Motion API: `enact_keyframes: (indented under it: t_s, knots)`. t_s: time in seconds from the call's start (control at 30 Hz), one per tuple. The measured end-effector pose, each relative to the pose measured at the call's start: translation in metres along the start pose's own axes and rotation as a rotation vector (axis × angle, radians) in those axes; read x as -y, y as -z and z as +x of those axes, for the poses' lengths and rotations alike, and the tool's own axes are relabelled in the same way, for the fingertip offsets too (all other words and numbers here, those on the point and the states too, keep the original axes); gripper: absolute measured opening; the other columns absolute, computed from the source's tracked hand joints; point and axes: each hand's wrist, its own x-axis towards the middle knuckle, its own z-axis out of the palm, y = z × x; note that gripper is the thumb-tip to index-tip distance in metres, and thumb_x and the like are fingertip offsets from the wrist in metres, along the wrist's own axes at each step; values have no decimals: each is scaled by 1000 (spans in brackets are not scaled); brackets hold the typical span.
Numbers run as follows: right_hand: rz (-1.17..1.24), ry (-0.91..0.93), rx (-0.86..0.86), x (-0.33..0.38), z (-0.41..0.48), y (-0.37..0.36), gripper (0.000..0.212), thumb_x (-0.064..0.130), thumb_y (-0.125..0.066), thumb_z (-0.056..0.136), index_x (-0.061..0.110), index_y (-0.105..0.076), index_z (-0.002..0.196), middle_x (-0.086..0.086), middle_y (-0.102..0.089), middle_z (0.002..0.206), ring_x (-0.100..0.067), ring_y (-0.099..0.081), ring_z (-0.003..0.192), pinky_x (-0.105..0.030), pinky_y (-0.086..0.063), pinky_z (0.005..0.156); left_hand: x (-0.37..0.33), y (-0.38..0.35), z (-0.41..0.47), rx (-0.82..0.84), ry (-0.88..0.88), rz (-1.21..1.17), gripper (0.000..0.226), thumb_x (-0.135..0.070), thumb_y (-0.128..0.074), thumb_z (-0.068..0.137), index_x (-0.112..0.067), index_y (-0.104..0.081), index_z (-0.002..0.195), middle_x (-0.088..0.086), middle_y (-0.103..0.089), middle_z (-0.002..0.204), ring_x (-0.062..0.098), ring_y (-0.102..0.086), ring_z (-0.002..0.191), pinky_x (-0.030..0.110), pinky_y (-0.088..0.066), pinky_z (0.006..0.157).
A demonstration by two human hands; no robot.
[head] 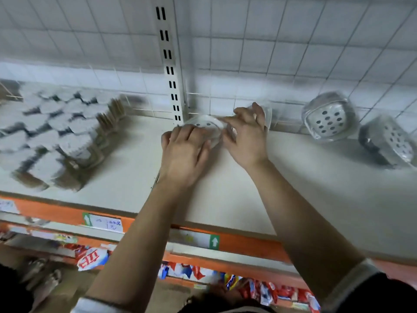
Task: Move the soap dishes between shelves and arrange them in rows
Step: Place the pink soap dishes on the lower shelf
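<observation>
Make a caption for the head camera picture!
Left hand and right hand hold clear soap dishes on the shelf.

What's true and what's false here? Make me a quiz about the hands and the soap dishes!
1. The left hand holds a clear dish. True.
2. The right hand holds a packet. False: it has no packet; its fingers reach to the same dish.
3. Two tilted dishes stand further right. True.
4. The shelf's front edge is green. False: it is orange.
5. The tilted dishes are solid red. False: they are clear, with holed trays inside.
</observation>
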Motion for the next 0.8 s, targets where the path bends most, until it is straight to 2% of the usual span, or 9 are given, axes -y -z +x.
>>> enact_keyframes:
  t_s: [0.07, 0.17, 0.23, 0.27, 0.33, 0.4, 0.5, 0.63, 0.8]
  knots:
    - [-43, 3, -59, -3, -2, -3, 42, 41, -49, 79, 20, -73, 106, -7, -59, 116, -43, -42, 130, -41, -29, 108, 7, -3, 7, 22, -21, -12, 32, -34, -44, 94, -15, -62, 111, 9, -63, 111, 35, -57, 99, 44, -35, 87]
    - [-54, -52, -169, -6, -9, 3, 28, 28, -70, 70, 10, -67, 90, -16, -57, 106, -46, -48, 118, -19, -21, 103, 9, -11, 8, 47, -51, -41, 35, -35, -42, 94, -13, -64, 111, 10, -63, 112, 36, -57, 101, 44, -35, 89]
    - [-49, -101, -221, -10, -17, 12, 33, 26, -82, 63, 9, -62, 84, -16, -56, 105, -42, -50, 112, -10, -18, 99, 9, -16, 3, 54, -75, -62, 36, -35, -43, 93, -12, -64, 111, 10, -63, 112, 36, -55, 103, 45, -35, 93]
    - [-51, -124, -240, -11, -23, 16, 38, 32, -83, 63, 9, -61, 84, -15, -56, 106, -39, -49, 111, -12, -19, 99, 9, -17, 1, 55, -81, -68, 36, -35, -44, 93, -12, -65, 110, 10, -63, 112, 35, -54, 104, 46, -34, 94]
    - [-32, -165, -279, -12, -35, 24, 44, 43, -76, 66, 8, -60, 88, -15, -58, 107, -30, -46, 110, -28, -30, 98, 9, -20, -1, 46, -88, -70, 37, -37, -44, 92, -12, -66, 109, 10, -63, 110, 34, -53, 103, 44, -32, 95]
    - [-6, -202, -311, -10, -46, 31, 43, 44, -69, 70, 8, -61, 91, -14, -57, 112, -27, -43, 107, -38, -39, 92, 9, -21, 0, 46, -85, -74, 38, -37, -44, 92, -12, -66, 108, 10, -64, 109, 35, -54, 102, 46, -33, 95]
    - [-23, -328, -181, -10, -59, 36, 33, 37, -68, 83, 21, -66, 111, -7, -53, 127, -35, -48, 106, -37, -39, 91, 10, -23, 0, 65, -79, -87, 40, -38, -43, 91, -12, -67, 108, 11, -64, 109, 35, -54, 103, 49, -35, 97]
    - [-95, -407, -118, -18, -71, 33, 30, 39, -60, 93, 25, -65, 119, -2, -50, 136, -35, -47, 116, -47, -42, 95, 12, -24, 0, 84, -37, -67, 44, -41, -42, 87, -12, -67, 109, 12, -64, 111, 37, -55, 108, 51, -35, 98]
    - [-70, -379, -132, -15, -73, 26, 61, 57, -67, 77, 15, -59, 120, -7, -47, 137, -36, -43, 118, -45, -44, 94, 15, -29, 0, 84, 16, -39, 45, -47, -52, 82, -15, -68, 111, 10, -63, 120, 42, -47, 126, 55, -23, 108]
